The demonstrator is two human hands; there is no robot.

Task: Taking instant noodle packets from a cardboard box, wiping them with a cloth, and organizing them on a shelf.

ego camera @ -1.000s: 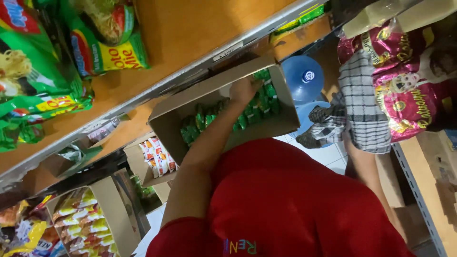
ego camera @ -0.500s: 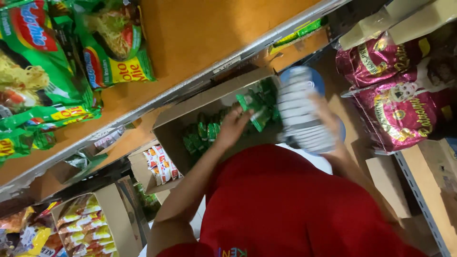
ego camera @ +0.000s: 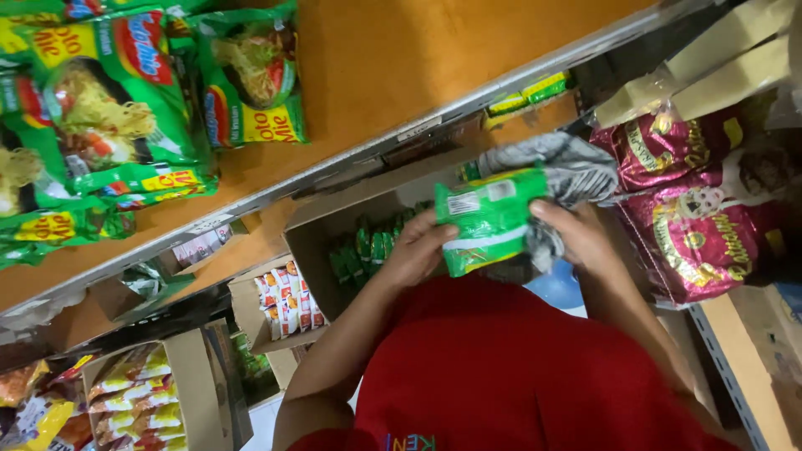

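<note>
My left hand (ego camera: 415,250) grips a green noodle packet (ego camera: 489,219) by its lower left edge, just above an open cardboard box (ego camera: 322,230). The box holds several more green packets (ego camera: 368,246) standing in a row. On the packet's right side, my right hand (ego camera: 578,238) holds a grey checked cloth (ego camera: 561,167) and its thumb rests on the packet. My red shirt (ego camera: 518,376) fills the lower middle of the view.
An orange wooden shelf (ego camera: 393,58) with a metal edge carries green noodle packets (ego camera: 125,108) at the upper left. Maroon snack bags (ego camera: 693,225) hang at the right. Other cartons of packets (ego camera: 284,301) stand below the shelf at the left. A blue jug (ego camera: 555,288) shows under my right hand.
My left hand has come up out of the box with a green packet. My right hand with the cloth has moved in against that packet.
</note>
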